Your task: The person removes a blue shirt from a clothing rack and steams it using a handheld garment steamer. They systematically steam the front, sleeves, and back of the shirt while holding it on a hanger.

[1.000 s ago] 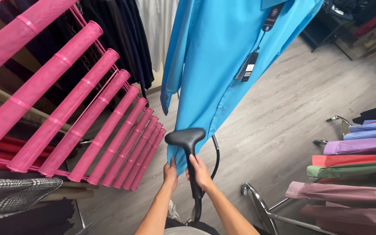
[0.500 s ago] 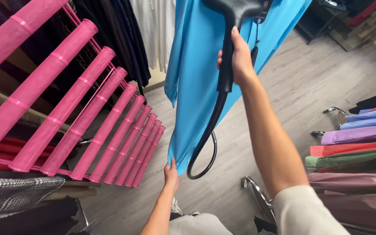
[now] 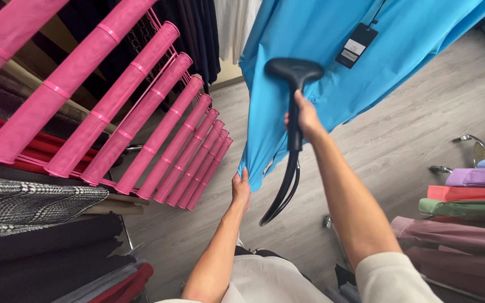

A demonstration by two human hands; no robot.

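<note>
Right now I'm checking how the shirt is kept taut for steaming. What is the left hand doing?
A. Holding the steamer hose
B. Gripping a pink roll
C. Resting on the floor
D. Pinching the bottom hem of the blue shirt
D: the left hand pinches the bottom hem of the blue shirt, while the right hand holds the black steamer against the cloth.

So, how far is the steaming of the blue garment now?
Underway, near the start by the look of it. The right hand holds the black steamer head against the blue garment, while the left hand pulls its lower hem taut. No finished area is distinguishable; the rest of the fabric looks still to do.
</note>
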